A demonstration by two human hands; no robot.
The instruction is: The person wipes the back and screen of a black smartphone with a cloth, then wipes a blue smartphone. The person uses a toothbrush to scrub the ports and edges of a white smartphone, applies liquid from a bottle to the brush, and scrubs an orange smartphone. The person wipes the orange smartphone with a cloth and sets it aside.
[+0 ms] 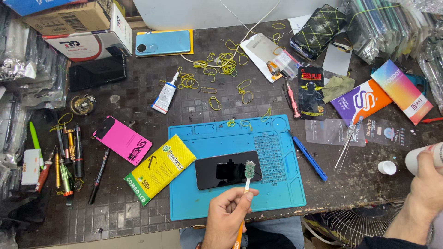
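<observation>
Orange-handled toothbrush, pinched between thumb and curled fingers of the left hand at lower centre of the frame; grip closed tight on the handle, bristle head up and grey with dirt. The head sits over the right end of a black phone, which lies screen-up and flat (whether bristles touch the glass, cannot tell). Phone rests on a blue work mat in the middle of the frame.

Right hand, lower right edge, is wrapped shut around a white bottle, tilted with its neck toward the left. Just beside it on the table, a small white cap, apart from the bottle.

Outward from the mat: a yellow and green box overlaps its left edge; a pink phone back cover lies further left. A blue pen-like tool rests along the mat's right edge, tweezers just beyond. Small pink screwdriver above the mat's upper right corner.

Upper centre: scattered yellow rubber bands, a white glue tube, a light blue phone face down. Left edge: row of screwdrivers and pens. Upper left: cardboard boxes. Table is dark, tiled in small squares.
</observation>
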